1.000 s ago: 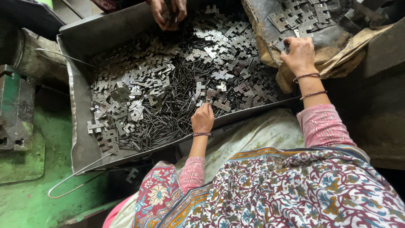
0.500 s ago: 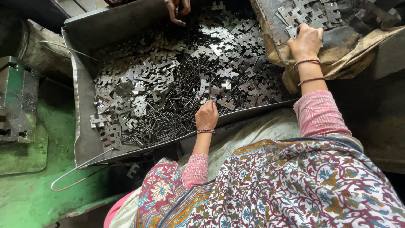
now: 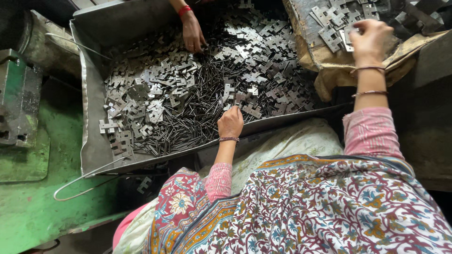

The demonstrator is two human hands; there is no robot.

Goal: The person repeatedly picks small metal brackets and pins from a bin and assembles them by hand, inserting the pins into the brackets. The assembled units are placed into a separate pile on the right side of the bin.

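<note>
A grey sheet-metal tray [image 3: 92, 141] holds a heap of flat notched metal pieces [image 3: 155, 99] and thin dark pins [image 3: 188, 127]. My left hand [image 3: 230, 123] rests curled at the tray's near edge. Its fingertips touch notched pieces [image 3: 249, 110], and the fingers are hidden behind the back of the hand. My right hand [image 3: 370, 40] is over an open brown sack [image 3: 329, 70] at the upper right. It pinches one flat metal piece [image 3: 351, 34] among those lying in the sack.
Another person's hand [image 3: 193, 34] with a red bangle reaches into the tray's far side. A green machine base [image 3: 23, 155] stands at the left. A bent wire handle [image 3: 80, 181] sticks out below the tray. Patterned cloth [image 3: 306, 207] covers my lap.
My right hand has shifted slightly over the sack and now pinches a piece. The other person's hand has reached deeper into the tray. My left hand stays at the near edge.
</note>
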